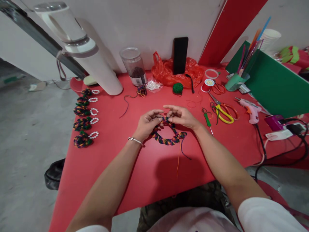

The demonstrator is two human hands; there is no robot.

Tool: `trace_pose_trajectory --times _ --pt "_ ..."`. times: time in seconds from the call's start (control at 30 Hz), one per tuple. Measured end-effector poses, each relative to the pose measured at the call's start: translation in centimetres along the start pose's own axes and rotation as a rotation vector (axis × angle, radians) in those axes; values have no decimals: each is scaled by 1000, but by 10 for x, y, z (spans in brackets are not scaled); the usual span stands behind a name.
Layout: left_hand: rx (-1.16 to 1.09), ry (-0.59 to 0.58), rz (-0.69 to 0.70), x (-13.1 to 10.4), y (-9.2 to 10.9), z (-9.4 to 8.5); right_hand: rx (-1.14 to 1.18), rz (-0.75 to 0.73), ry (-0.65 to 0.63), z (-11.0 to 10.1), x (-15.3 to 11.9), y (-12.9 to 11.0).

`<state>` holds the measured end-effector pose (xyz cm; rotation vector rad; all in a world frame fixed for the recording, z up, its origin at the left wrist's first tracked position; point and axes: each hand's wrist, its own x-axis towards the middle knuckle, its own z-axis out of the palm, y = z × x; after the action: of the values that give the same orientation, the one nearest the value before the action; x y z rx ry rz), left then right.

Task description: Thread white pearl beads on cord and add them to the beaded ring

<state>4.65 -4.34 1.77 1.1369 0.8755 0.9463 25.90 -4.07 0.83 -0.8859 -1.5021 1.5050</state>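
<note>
A multicoloured crocheted strip point(166, 141) in dark green, orange and purple lies curved in a loop on the red table. My left hand point(149, 123) pinches its upper left part between thumb and fingers. Close beside it, my right hand point(182, 117) pinches the top of the same strip, with the index finger reaching out to the left. From the strip's right end, an orange yarn tail point(179, 159) and a dark purple one point(183, 150) trail over the table.
Crocheted pieces with bead loops point(82, 124) line the left edge. Behind stand a white bottle point(101, 71), a clear jar point(134, 66) and a phone point(180, 55). Yellow-handled scissors point(224, 114), a green-handled hook point(207, 119), a glue gun point(252, 110) and cables lie right.
</note>
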Motion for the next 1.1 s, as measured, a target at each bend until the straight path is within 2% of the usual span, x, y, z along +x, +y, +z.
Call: trace_pose_trajectory --times 1.1 --pt "-15 -9 4 1 -2 -1 4 -22 -36 0 1 0"
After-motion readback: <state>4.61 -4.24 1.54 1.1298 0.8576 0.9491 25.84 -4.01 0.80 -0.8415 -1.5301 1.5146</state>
